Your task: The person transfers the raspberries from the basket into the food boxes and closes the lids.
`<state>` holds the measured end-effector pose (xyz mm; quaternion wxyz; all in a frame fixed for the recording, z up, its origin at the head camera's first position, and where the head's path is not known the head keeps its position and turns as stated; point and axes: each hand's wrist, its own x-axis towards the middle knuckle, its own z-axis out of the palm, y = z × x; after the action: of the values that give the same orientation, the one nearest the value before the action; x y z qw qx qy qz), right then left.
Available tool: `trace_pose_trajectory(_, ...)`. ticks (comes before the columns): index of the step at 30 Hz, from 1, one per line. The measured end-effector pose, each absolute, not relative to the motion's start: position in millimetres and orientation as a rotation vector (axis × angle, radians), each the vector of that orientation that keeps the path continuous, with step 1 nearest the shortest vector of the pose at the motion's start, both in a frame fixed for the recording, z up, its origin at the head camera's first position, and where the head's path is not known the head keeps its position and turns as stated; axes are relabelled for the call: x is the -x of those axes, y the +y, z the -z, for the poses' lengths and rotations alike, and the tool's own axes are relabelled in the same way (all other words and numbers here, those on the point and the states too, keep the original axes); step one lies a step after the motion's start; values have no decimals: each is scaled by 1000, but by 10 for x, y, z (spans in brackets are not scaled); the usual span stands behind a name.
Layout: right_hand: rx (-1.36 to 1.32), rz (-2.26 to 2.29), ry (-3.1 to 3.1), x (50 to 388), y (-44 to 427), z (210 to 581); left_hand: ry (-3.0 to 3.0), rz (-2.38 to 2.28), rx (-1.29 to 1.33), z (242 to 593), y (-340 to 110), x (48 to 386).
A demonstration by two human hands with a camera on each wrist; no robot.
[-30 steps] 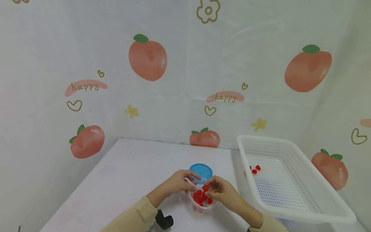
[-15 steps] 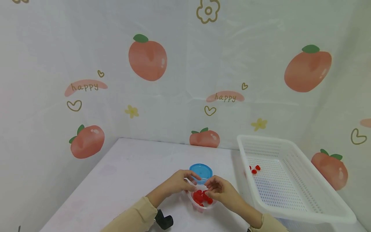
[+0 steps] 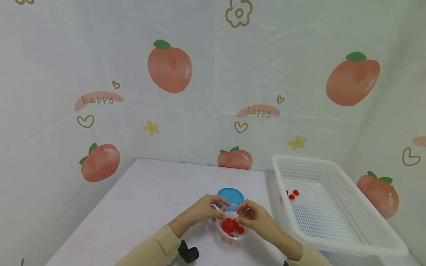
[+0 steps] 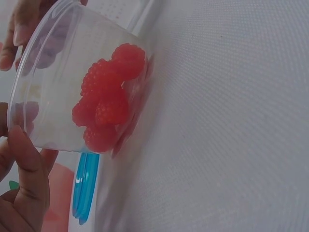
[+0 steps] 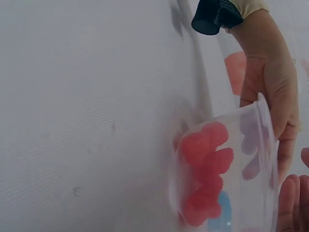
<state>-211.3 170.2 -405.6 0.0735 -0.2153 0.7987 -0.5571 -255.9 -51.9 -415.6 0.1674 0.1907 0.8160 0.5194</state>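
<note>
Beige cloth sleeves [image 3: 151,247], one per arm, at the bottom edge of the head view. Black device [image 3: 188,254] beside the left sleeve, bottom centre-left.

Left hand [image 3: 203,208], lower centre: pinching the rim of the tub between thumb and fingers. Right hand [image 3: 257,218], just right of it: fingers loosely bent above the tub, grasping nothing.

Clear plastic round tub [image 4: 53,92], upright, lower centre of the head view, on a white table [image 3: 159,192]. Contents: several red, bumpy raspberries [image 3: 229,224], clustered on its floor.

Round blue plastic lid [image 3: 230,196], lying just beyond the tub; whether they touch cannot be told.

White perforated plastic basket [image 3: 336,242], lower right; inside, near its left wall, three small red pieces [image 3: 291,197], one partly hidden.

White printed backdrop [image 3: 206,122], behind all: peach-like fruit, hearts, flowers, the word "happy".
</note>
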Motion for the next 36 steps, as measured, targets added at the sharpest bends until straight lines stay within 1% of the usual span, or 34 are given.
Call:
trace_pose_trajectory(4,680,1695,2400,2118,1720,4026,2318,-1477,-550,4163,-523,2568)
trace_pose_trajectory(8,706,1761,2393,2116,1742,3917,2320,-1473,-551,4174,-523,2574)
trace_pose_trajectory(17,621,2004,2470,2147,1876,3399,2317,-1471,-538,4187,-522,2579)
trace_pose_trajectory(24,680,2327,2370,2302,2139,3118,2317,-1483,-546,4218,-523,2594)
trace_pose_trajectory(30,641,2530,2339,2506,2382,3046,2331,-1466,-533,4199,-521,2583)
trace_pose_trajectory(36,472,2673,2312,2715,2632,3152,2342,-1457,-524,4171,-520,2574)
